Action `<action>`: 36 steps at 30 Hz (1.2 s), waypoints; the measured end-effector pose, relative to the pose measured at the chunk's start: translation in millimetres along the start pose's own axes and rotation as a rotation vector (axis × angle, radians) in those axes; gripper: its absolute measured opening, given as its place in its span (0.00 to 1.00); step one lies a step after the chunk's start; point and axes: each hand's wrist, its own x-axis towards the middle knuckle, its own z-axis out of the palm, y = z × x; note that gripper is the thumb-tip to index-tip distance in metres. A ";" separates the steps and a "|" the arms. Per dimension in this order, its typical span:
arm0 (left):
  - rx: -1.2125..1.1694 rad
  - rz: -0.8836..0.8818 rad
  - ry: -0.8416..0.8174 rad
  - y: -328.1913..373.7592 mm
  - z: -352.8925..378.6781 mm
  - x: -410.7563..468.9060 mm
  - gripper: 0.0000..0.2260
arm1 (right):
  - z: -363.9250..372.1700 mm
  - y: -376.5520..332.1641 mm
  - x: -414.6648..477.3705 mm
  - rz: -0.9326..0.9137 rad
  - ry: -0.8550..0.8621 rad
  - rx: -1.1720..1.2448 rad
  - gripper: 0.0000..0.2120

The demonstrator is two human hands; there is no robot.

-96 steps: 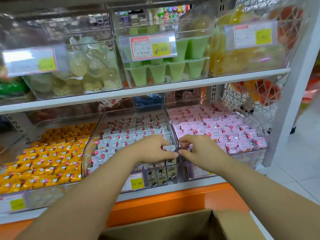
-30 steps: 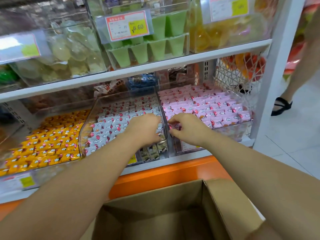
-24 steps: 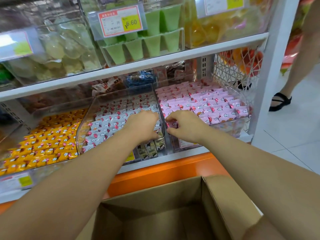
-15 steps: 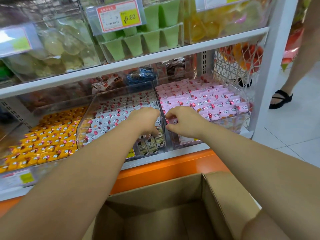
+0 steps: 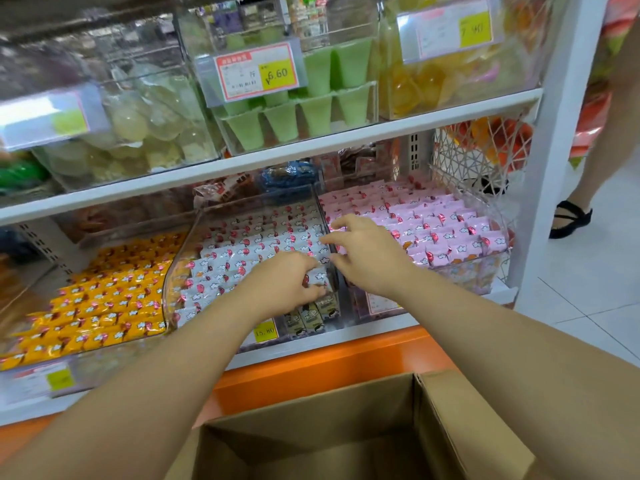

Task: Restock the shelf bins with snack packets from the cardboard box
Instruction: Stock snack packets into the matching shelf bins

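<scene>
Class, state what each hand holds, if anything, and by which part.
The left hand pinches a white packet by its left end, in the middle bin. The right hand, fingers spread, holds nothing.

Left hand (image 5: 287,284) apparently pinching, right hand (image 5: 369,259) spread
</scene>
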 end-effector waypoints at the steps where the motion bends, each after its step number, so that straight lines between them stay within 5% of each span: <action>1: -0.032 -0.005 0.031 1.0 2.7 -2.7 0.14 | 0.4 -2.6 3.9 0.011 -0.035 -0.044 0.17; 9: -0.186 -0.007 0.143 -2.6 15.8 -7.3 0.16 | 7.3 -17.3 31.8 0.147 -0.213 -0.210 0.16; 22: -0.218 -0.016 0.399 7.5 35.1 -25.4 0.17 | 12.9 -11.7 32.9 0.013 -0.027 0.000 0.03; 36: -0.240 -0.004 0.139 -1.0 21.1 -20.1 0.20 | 8.2 -6.1 32.2 0.041 -0.079 0.240 0.06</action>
